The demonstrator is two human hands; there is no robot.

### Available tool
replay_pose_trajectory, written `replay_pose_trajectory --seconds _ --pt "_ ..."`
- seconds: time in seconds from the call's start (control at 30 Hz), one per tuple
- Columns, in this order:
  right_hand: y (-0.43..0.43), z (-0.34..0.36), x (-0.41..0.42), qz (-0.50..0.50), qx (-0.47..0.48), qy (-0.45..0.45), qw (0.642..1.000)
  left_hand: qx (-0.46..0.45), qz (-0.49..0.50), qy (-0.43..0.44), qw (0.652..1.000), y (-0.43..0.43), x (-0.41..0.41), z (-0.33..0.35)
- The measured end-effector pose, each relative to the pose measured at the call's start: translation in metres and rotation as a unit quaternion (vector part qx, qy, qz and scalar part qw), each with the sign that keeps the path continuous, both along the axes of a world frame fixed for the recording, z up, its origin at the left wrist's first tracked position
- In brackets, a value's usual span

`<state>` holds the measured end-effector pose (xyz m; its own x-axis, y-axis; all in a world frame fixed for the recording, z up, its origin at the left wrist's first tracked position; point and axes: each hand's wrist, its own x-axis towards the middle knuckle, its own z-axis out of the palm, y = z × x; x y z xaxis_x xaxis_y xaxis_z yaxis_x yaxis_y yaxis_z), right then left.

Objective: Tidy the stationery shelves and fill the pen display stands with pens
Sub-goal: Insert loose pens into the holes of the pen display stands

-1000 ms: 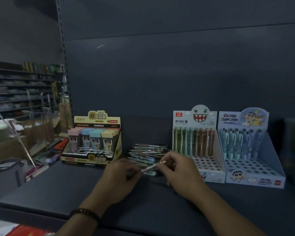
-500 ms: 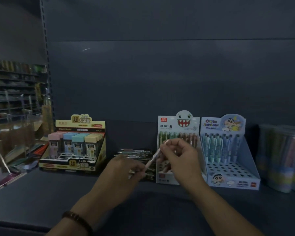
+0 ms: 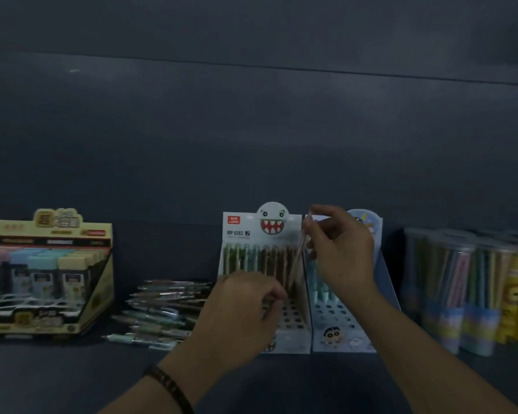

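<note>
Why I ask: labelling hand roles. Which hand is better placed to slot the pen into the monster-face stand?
Right, probably: the right hand pinches the slim pinkish pen nearly upright at the white monster-face stand; the left hand curls lower.

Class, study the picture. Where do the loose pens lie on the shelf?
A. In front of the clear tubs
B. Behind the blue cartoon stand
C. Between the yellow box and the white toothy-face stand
C: the loose pens lie piled flat on the shelf, with the yellow box to their left and the white toothy-face stand to their right.
</note>
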<state>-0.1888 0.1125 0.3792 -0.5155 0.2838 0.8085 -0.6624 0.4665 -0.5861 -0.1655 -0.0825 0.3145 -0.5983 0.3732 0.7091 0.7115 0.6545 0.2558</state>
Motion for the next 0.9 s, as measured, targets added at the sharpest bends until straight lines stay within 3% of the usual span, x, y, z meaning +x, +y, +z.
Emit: replay_pose_trajectory --seconds 0.3,0.77,0.9 --pt "0.014 -0.032 -0.02 -0.121 0.192 0.065 0.972 -0.123 -0.019 -0.028 0.992 0.003 0.0 -0.033" --pt "0.012 -0.034 -0.021 -0.117 0.234 0.03 0.965 -0.128 -0.024 -0.02 0.991 0.006 -0.001 -0.032" --pt "0.008 -0.032 -0.014 -0.115 0.243 -0.027 0.963 -0.121 -0.029 -0.018 0.992 0.002 -0.002 -0.032"
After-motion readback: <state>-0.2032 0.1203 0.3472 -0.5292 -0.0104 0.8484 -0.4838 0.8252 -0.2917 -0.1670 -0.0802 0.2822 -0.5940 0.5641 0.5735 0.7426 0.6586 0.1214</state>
